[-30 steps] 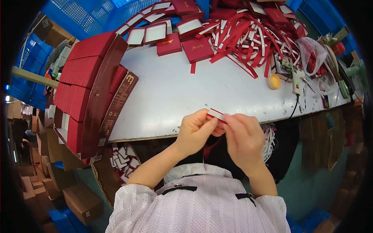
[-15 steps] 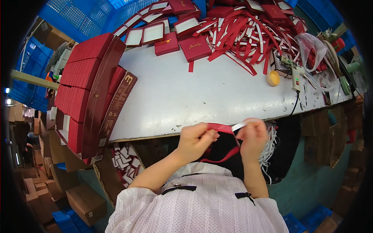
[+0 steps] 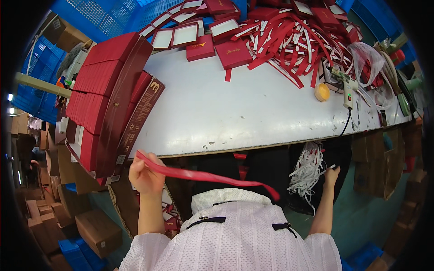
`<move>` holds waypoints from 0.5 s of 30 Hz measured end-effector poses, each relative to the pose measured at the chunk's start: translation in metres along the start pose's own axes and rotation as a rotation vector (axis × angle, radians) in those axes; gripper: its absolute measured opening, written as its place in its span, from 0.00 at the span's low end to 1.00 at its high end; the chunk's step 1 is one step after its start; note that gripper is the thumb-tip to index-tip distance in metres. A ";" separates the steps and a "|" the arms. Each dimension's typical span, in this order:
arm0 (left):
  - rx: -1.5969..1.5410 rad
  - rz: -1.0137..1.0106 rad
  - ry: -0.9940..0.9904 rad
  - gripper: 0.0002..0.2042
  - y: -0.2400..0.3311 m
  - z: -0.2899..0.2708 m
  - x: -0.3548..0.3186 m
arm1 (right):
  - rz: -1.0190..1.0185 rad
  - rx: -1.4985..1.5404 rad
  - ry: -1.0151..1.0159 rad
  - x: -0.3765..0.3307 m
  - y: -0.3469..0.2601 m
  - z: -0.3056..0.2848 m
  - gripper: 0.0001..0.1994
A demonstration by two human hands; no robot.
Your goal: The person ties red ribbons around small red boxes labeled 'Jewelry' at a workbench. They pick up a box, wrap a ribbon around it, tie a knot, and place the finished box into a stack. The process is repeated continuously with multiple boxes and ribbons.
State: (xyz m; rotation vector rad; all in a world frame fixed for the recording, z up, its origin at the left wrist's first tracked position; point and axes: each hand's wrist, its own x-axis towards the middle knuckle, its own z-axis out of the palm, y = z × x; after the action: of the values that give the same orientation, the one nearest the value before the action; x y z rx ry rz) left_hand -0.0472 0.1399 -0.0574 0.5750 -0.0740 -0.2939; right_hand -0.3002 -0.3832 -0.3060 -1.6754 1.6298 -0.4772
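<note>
My left hand (image 3: 148, 175) is closed on one end of a red ribbon strip (image 3: 203, 175), which stretches rightward across my lap and droops at its free end. Low on the right, my right hand (image 3: 332, 175) is pinched on a small white strip (image 3: 331, 167). It is beside a tangle of white paper strips (image 3: 307, 169) in a black bag (image 3: 346, 158). On the far side of the table lies a heap of red ribbon strips with white backing (image 3: 294, 45).
Red box parts (image 3: 99, 77) fill a tilted carton at the table's left. Lidded and open red boxes (image 3: 233, 54) lie at the back. A glue gun (image 3: 347, 92) and a round yellow tub (image 3: 321, 92) are on the right. Blue crates (image 3: 90, 20) stand behind; cartons (image 3: 99, 230) lie at lower left.
My hands have moved apart. The left has swung left with the red ribbon, and the right has gone right and down to the white strips with a white strip pulled away.
</note>
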 end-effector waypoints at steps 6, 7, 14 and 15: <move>0.760 -0.353 -0.298 0.07 -0.063 0.070 0.019 | -1.068 0.236 -0.351 -0.228 -0.251 -0.016 0.11; 0.684 -0.343 -0.321 0.07 -0.078 0.079 0.021 | -1.302 0.128 -0.345 -0.250 -0.274 -0.018 0.12; 0.969 0.033 -0.928 0.10 -0.113 0.094 0.073 | -0.971 0.236 -0.771 -0.255 -0.281 -0.011 0.07; 1.115 0.156 -0.963 0.12 -0.121 0.089 0.094 | -0.592 0.616 -0.918 -0.252 -0.270 -0.011 0.07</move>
State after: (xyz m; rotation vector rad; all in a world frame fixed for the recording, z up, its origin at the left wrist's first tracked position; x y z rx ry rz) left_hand -0.0013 -0.0313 -0.0496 1.4763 -1.2687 -0.3425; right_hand -0.1528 -0.1638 -0.0476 -1.5059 0.2695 -0.3452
